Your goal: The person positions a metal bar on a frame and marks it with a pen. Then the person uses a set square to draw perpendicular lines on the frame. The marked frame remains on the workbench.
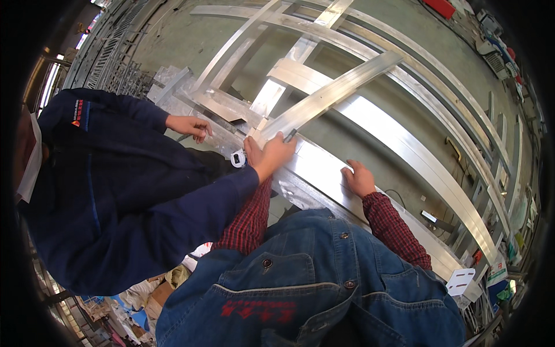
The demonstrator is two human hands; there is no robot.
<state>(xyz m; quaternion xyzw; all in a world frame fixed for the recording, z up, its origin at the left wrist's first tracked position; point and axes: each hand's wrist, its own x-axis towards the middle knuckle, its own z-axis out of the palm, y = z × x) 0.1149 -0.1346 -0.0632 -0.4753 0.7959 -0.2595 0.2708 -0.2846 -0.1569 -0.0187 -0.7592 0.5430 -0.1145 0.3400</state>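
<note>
My right hand [361, 179] rests on a broad aluminium bar [324, 165], thumb and fingers apart, with nothing in its grip. My left forearm [248, 222], in a red checked sleeve, reaches up beneath a co-worker's arm. My left hand [252, 151] is mostly covered by the co-worker's hand [276, 155], so its grip is hidden. Close beside it is a white tape measure [238, 158]. A dark marker [290, 136] sticks out of the co-worker's hand, over the near end of a slanting aluminium bar [335, 95]. Their other hand [191, 126] hovers left of the bars.
Long curved aluminium bars [404, 136] and cross pieces lie beyond my hands. The co-worker in a dark blue jacket [121, 191] stands close on my left. A white slotted plate [461, 281] sits at the lower right. Metal racks [110, 63] stand at the far left; clutter lines the right.
</note>
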